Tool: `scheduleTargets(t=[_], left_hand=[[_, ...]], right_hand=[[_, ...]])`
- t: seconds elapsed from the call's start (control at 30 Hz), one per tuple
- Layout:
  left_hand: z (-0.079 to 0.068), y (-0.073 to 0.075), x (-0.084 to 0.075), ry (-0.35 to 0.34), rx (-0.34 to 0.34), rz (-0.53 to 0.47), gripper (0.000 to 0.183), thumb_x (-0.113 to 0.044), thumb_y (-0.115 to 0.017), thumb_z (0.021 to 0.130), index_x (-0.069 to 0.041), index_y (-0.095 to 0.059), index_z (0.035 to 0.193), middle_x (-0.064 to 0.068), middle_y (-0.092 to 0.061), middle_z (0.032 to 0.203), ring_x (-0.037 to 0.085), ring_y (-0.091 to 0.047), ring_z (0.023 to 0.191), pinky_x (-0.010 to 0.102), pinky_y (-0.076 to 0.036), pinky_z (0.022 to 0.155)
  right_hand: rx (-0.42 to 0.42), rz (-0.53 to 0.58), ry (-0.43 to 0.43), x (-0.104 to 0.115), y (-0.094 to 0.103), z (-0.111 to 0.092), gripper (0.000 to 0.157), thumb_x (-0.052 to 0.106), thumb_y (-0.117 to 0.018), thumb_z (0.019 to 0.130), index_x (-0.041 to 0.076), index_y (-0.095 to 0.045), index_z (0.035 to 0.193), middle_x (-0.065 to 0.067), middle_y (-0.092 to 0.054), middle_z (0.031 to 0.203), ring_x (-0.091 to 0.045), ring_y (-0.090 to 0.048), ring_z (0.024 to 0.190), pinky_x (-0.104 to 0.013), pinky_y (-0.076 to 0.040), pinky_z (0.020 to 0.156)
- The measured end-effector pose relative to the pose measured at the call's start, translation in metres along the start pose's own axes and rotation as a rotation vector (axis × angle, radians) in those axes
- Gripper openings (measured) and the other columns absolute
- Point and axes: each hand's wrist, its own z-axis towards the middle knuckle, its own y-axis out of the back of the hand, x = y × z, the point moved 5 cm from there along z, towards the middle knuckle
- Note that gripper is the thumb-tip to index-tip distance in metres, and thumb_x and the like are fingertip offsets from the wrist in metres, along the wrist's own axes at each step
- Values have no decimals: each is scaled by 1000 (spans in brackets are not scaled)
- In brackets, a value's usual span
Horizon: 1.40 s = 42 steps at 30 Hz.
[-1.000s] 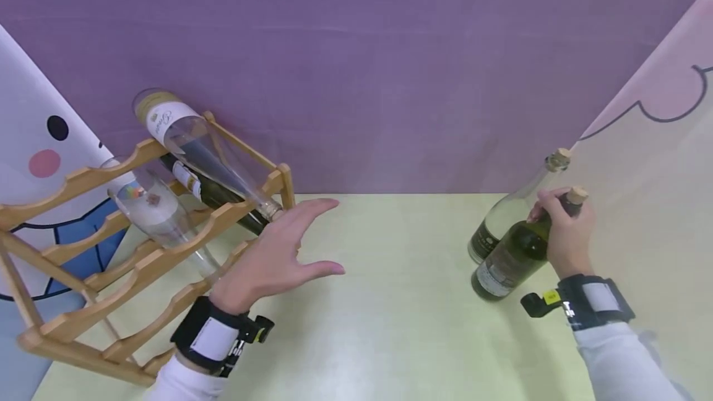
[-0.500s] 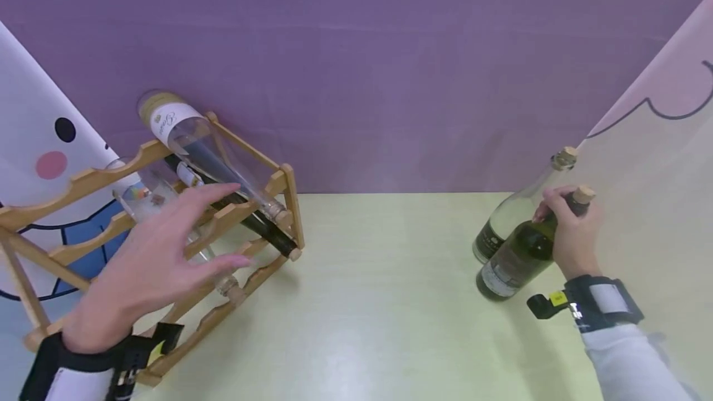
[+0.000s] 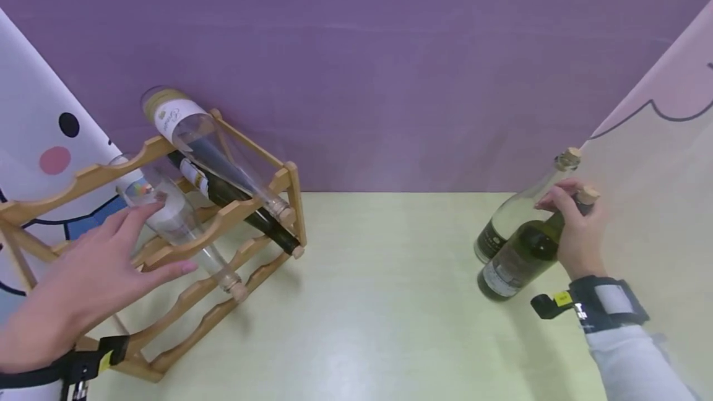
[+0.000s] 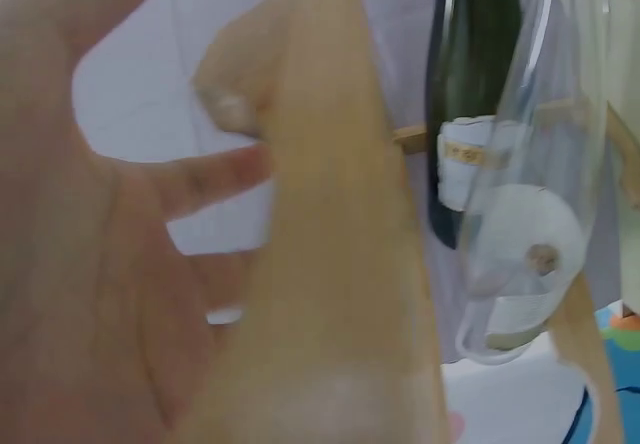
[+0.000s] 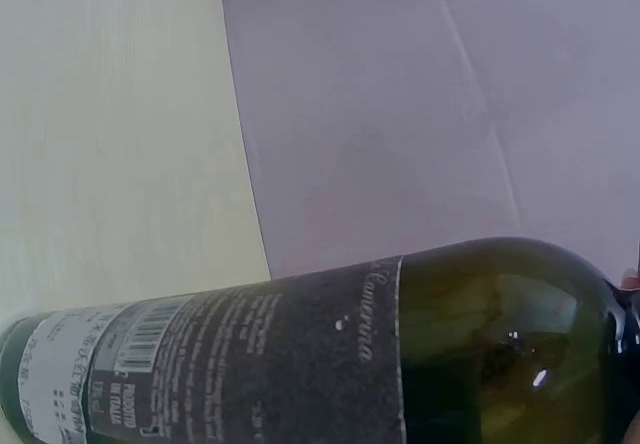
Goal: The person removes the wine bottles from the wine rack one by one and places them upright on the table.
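My left hand point(image 3: 100, 265) is spread over the near left part of a wooden wine rack point(image 3: 91, 177), thumb apart from the fingers. In the left wrist view the fingertips pass behind a blurred wooden rail point(image 4: 335, 224); whether they touch it I cannot tell. Far to the right, my right hand point(image 3: 582, 237) grips the neck of a corked green wine bottle point(image 3: 520, 258), tilted with its base toward the table. The right wrist view shows its dark label point(image 5: 320, 354). Just behind it leans a corked clear bottle point(image 3: 515, 212), partly hidden by the green one.
Resting in the rack are a clear bottle with a white label point(image 3: 174, 115), a dark green bottle point(image 3: 223, 194) beneath it, and another clear bottle point(image 3: 172, 212) nearer me. A pale table point(image 3: 379, 289) lies between rack and hands, with a purple backdrop point(image 3: 356, 79) behind.
My left hand has moved left and nearer me, away from the rack's right end, uncovering the corked bottle ends. The right hand keeps its grip on the green wine bottle, almost still.
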Motion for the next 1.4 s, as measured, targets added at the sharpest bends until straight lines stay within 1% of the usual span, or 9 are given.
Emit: scheduleTargets(t=[0.4, 0.47, 0.67, 0.83, 0.87, 0.97, 1.1, 1.23, 1.4], left_hand=[[5, -23, 3, 41, 128, -56, 112, -77, -51, 78, -1, -14, 152, 47, -21, 145, 68, -30, 120, 83, -32, 86], [5, -25, 3, 48, 149, -67, 113, -76, -51, 78, 0, -13, 152, 48, -21, 145, 68, -30, 120, 83, -32, 85], [2, -26, 3, 58, 161, -67, 113, -79, -48, 77, 1, -17, 151, 48, -25, 143, 68, -33, 119, 82, -36, 83], [0, -19, -5, 14, 114, -57, 108, -81, -45, 76, 0, -30, 147, 40, -53, 128, 57, -54, 104, 70, -48, 72], [0, -18, -7, 3, 101, -54, 107, -81, -45, 76, -1, -32, 146, 37, -58, 121, 53, -58, 99, 66, -50, 69], [0, -14, -13, -23, 66, -51, 101, -79, -46, 78, -3, -36, 145, 35, -63, 115, 48, -61, 94, 63, -52, 67], [0, -14, -20, -54, 44, -67, 99, -78, -44, 79, -3, -38, 144, 35, -60, 124, 50, -60, 98, 65, -52, 71], [4, -15, -30, -97, 16, -84, 98, -78, -42, 80, -2, -41, 141, 33, -58, 130, 50, -60, 103, 65, -53, 75], [13, -16, -42, -144, -49, -60, 81, -60, -59, 85, 0, -44, 139, 28, -66, 115, 37, -66, 84, 53, -57, 65]], right_hand=[[60, -32, 39, 18, -3, 15, 11, -5, -56, 90, -2, -59, 100, -4, -75, 77, -16, -69, 71, -19, -57, 71], [111, -102, 55, 26, -6, 18, 15, -6, -56, 90, -3, -60, 104, -2, -75, 82, -13, -69, 75, -17, -56, 71], [275, -543, 78, 43, -15, 23, 32, -4, -55, 92, 6, -57, 122, 16, -70, 101, -3, -61, 93, -8, -45, 81], [295, -763, 163, 60, -27, 31, 37, 0, -61, 89, 11, -58, 124, 22, -65, 106, -2, -56, 99, -9, -40, 84], [301, -837, 187, 65, -32, 33, 37, 3, -63, 88, 11, -59, 124, 21, -64, 108, -1, -55, 100, -9, -38, 86], [363, -1029, 223, 76, -51, 33, 40, 11, -68, 86, 2, -59, 124, -1, -69, 115, -19, -56, 110, -32, -41, 100], [507, -1225, 312, 83, -83, 27, 50, 20, -70, 84, -4, -57, 126, -30, -64, 118, -44, -54, 103, -61, -39, 88], [611, -1238, 380, 80, -110, 24, 52, 22, -71, 82, -2, -57, 126, -28, -65, 118, -42, -54, 105, -61, -37, 92], [750, -1124, 427, 61, -150, 20, 59, 19, -74, 78, -3, -54, 129, -26, -64, 121, -40, -54, 113, -60, -37, 96]])
